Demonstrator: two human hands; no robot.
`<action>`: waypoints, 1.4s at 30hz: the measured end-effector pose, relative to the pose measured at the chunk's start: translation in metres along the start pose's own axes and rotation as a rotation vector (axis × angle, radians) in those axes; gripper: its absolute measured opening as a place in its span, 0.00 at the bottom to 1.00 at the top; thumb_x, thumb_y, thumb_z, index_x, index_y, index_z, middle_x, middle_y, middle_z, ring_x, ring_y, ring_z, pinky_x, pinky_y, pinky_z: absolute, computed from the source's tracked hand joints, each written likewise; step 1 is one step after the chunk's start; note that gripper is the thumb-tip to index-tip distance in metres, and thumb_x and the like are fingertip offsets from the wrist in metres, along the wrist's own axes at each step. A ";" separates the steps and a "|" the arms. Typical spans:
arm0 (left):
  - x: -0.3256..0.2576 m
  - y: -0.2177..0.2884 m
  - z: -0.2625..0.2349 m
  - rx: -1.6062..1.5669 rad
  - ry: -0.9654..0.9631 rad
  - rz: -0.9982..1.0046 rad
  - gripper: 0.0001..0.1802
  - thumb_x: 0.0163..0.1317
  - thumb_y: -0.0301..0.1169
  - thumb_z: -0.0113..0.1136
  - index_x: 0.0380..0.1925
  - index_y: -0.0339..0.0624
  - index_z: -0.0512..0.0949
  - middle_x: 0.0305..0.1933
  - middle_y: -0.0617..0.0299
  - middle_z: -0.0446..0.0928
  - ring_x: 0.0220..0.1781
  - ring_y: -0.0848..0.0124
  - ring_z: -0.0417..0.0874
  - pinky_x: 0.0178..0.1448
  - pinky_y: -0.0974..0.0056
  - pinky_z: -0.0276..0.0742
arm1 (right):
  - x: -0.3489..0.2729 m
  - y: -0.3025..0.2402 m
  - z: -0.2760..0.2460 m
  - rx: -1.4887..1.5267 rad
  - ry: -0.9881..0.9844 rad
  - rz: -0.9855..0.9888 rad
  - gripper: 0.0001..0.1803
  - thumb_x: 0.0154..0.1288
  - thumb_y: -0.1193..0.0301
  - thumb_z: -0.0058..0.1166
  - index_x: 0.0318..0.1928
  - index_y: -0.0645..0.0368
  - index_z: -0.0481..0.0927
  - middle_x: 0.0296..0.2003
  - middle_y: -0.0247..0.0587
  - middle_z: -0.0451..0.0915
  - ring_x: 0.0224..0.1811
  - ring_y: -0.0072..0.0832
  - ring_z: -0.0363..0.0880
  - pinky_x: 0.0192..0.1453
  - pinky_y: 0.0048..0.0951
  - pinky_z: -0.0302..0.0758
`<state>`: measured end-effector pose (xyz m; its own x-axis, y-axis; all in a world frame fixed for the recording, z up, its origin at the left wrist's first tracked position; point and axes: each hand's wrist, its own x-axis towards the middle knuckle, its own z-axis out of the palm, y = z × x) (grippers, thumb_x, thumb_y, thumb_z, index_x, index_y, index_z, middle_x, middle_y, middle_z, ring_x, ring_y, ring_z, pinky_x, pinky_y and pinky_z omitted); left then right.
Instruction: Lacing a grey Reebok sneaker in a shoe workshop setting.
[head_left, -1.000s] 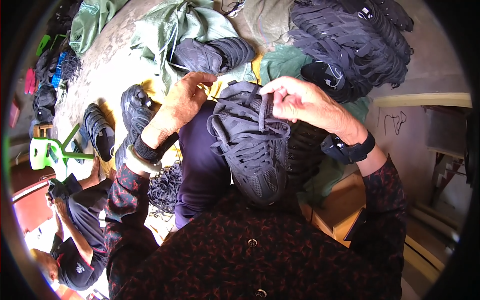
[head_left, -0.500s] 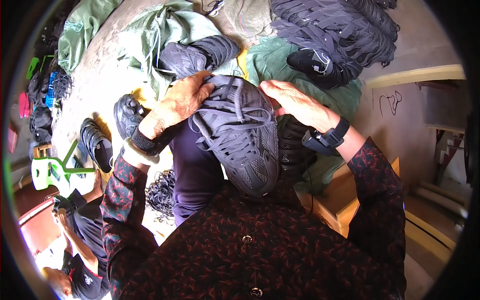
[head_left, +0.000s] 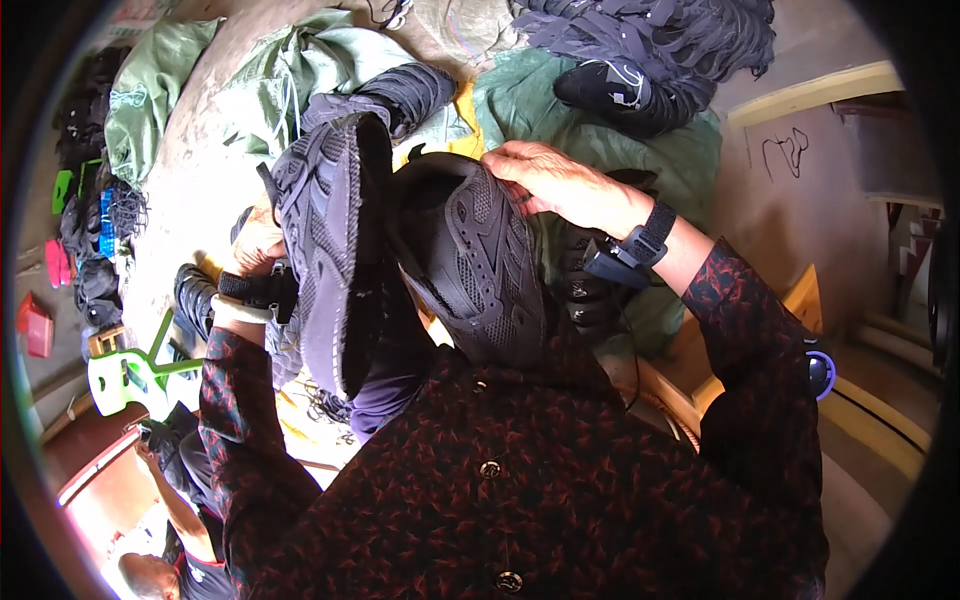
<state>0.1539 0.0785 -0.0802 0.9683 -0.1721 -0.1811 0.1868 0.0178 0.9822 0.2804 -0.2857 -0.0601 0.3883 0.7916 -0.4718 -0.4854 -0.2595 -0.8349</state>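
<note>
Two dark grey sneakers are held side by side over my lap. My left hand (head_left: 262,238) grips the left sneaker (head_left: 318,235), which is turned on its side with its sole edge toward the right; most of those fingers are hidden behind it. The right sneaker (head_left: 485,275) has its opening up and its toe toward me. No lace shows in the eyelets along its visible side. At its heel collar, my right hand (head_left: 565,185) pinches the rim between thumb and fingers. Both wrists wear black straps.
Stacked sneakers (head_left: 415,95) lie beyond my hands, with a large heap of dark shoe parts (head_left: 660,45) at the far right. Green sacks (head_left: 290,75) cover the floor. A green plastic stool (head_left: 135,380) and another person (head_left: 185,520) are at the left. A wooden box (head_left: 700,385) stands right.
The single laced sneaker between both hands has given way to two sneakers. My left hand has moved left and down with one, turned sideways; my right hand now holds the unlaced one.
</note>
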 end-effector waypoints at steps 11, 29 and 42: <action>-0.015 -0.009 -0.005 -0.003 0.105 -0.071 0.51 0.57 0.55 0.74 0.69 0.30 0.65 0.63 0.52 0.77 0.58 0.64 0.80 0.67 0.63 0.73 | -0.009 -0.022 0.011 -0.043 0.009 0.061 0.34 0.69 0.43 0.58 0.59 0.60 0.77 0.44 0.30 0.77 0.46 0.19 0.75 0.51 0.30 0.77; -0.064 0.010 -0.011 -0.006 0.339 -0.107 0.48 0.59 0.53 0.73 0.69 0.31 0.66 0.63 0.52 0.77 0.58 0.64 0.80 0.66 0.63 0.73 | -0.027 -0.044 -0.037 -0.521 0.269 -0.315 0.16 0.73 0.61 0.46 0.54 0.54 0.77 0.54 0.41 0.70 0.57 0.35 0.74 0.52 0.41 0.80; -0.080 0.019 -0.002 -0.046 0.480 -0.076 0.45 0.61 0.51 0.72 0.68 0.31 0.66 0.63 0.52 0.77 0.58 0.64 0.80 0.65 0.63 0.74 | -0.185 -0.030 -0.199 0.471 0.405 -0.638 0.31 0.80 0.60 0.41 0.74 0.67 0.60 0.68 0.59 0.70 0.71 0.49 0.70 0.77 0.48 0.66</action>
<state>0.0802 0.0951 -0.0469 0.9169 0.2984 -0.2649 0.2563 0.0682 0.9642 0.3788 -0.5341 -0.0042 0.8987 0.4281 -0.0956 -0.3193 0.4889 -0.8118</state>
